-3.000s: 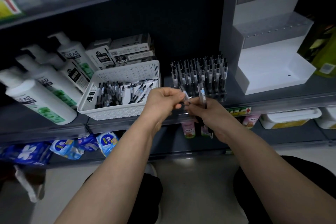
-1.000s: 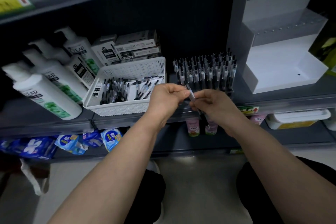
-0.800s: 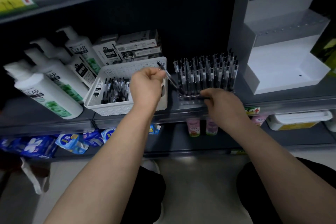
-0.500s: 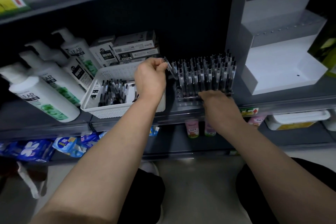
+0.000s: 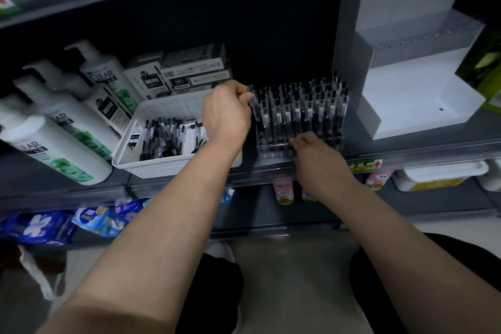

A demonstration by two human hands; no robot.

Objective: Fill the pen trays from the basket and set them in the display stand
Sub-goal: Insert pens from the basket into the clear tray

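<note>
A clear pen tray (image 5: 273, 151) stands on the dark shelf, packed with several upright black-and-clear pens (image 5: 303, 106). My left hand (image 5: 226, 114) pinches one pen (image 5: 252, 97) at the tray's left edge, held nearly upright. My right hand (image 5: 317, 158) rests at the tray's front edge with its fingers curled against the base; whether it holds anything is hidden. Left of the tray sits a white perforated basket (image 5: 162, 164) with several loose pens (image 5: 162, 138). The white stepped display stand (image 5: 414, 100) stands to the right with nothing on its steps.
White shampoo pump bottles (image 5: 57, 138) lean at the left of the shelf. Pen boxes (image 5: 189, 73) are stacked behind the basket. A lower shelf holds blue packets (image 5: 92, 221) and small pink bottles (image 5: 283, 190). The shelf's front edge (image 5: 406, 154) runs below the tray.
The hands were together in front of the tray, working one pen. The left hand has since lifted the pen up to the tray's left side, and the right hand has moved to the tray's front.
</note>
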